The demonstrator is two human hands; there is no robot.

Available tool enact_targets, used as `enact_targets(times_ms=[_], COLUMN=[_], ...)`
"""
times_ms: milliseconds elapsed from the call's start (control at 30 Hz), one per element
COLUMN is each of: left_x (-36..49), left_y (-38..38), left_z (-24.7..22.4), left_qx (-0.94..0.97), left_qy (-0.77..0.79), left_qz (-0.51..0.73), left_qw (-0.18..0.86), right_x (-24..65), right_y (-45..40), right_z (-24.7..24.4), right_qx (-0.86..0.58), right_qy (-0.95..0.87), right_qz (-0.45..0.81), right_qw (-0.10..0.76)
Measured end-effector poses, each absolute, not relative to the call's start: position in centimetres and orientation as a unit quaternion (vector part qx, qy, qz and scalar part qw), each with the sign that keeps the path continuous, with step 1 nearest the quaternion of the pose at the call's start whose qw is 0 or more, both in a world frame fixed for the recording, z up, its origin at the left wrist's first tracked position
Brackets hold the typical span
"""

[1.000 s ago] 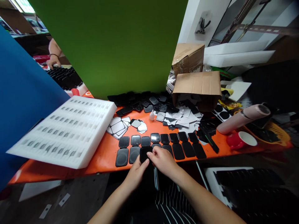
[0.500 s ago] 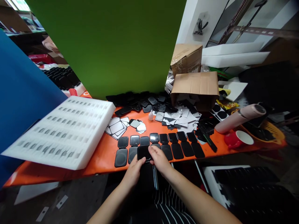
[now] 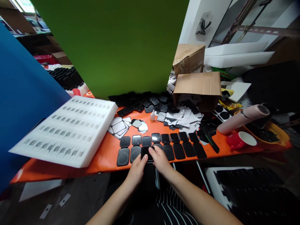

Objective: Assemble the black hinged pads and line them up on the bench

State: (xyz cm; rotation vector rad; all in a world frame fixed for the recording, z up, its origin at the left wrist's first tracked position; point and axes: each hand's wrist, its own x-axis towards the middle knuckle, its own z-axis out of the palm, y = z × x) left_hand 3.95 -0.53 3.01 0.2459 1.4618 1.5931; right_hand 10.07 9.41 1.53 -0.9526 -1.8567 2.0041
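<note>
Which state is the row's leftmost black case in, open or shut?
Open: the leftmost black case lies spread, its smaller panel beyond its larger one on the orange table.

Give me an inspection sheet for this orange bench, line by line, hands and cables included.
Surface: orange tabletop, partly covered.
Job's things: flat black rounded-square piece in hand; rows of black rounded-square cases near the front edge; slotted white foam block at left.
Clutter: loose white paper sheets, pink cylindrical bottle, red mug with white inside.
Hands: left hand and right hand both grip the black piece.
Cables: nothing seen.
Surroundings: upright green panel, blue panel, brown cardboard box.
</note>
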Motion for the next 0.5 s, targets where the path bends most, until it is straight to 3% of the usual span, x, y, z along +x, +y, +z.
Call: enact_targets(times_ms=[167,333,500], left_x=[3.9,4.2,5.2], left_y=[-1.1,-1.9,-2.4], left_z=[3.6,3.1,2.8], left_qx=[0.037,0.027,0.112], left_qy=[0.565,0.491,0.538], left_qz=[0.647,0.684,0.658], left_qw=[0.511,0.539,0.515], right_x=[10.6,11.7,13.2], right_y=[10.1,10.1,8.6], right_z=[2.0,2.1,2.2], right_qx=[-0.32,-0.291,-0.264], right_qy=[-0.545,-0.503,-0.523], right_qz=[0.772,0.811,0.805], right_qw=[0.067,0.074,0.094])
